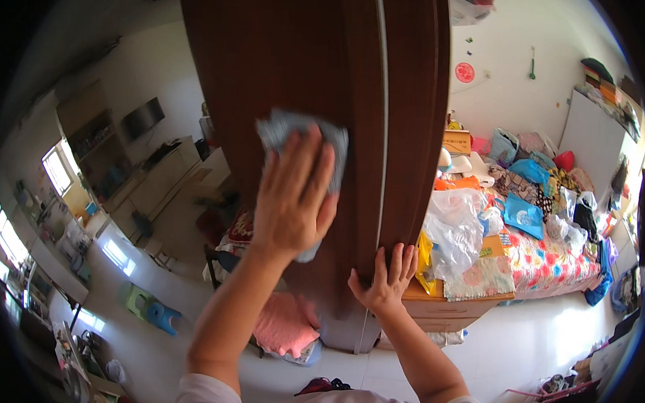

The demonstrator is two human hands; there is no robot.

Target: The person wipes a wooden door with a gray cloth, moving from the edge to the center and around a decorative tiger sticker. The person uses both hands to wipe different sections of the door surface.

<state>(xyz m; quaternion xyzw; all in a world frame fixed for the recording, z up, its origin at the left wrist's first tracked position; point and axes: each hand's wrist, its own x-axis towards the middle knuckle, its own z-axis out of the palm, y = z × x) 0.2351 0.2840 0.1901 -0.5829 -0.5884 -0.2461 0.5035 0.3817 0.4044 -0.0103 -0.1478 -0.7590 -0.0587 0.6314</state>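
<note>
A tall dark brown wooden door (284, 65) stands upright before me, with a pale strip running down it near its right side. My left hand (294, 193) presses a grey-blue cloth (333, 141) flat to the door's surface, fingers pointing up and the palm over the cloth. Lower and to the right, my right hand (385, 282) rests on the door near its right edge. Its fingers are spread and nothing is in it.
On the right, a bed (547, 270) is heaped with clothes and bags, beside a wooden drawer cabinet (439, 308) bearing a clear plastic bag (453, 227). A pink cloth (286, 328) lies low by the door. Small green and blue stools (152, 308) stand on the left floor.
</note>
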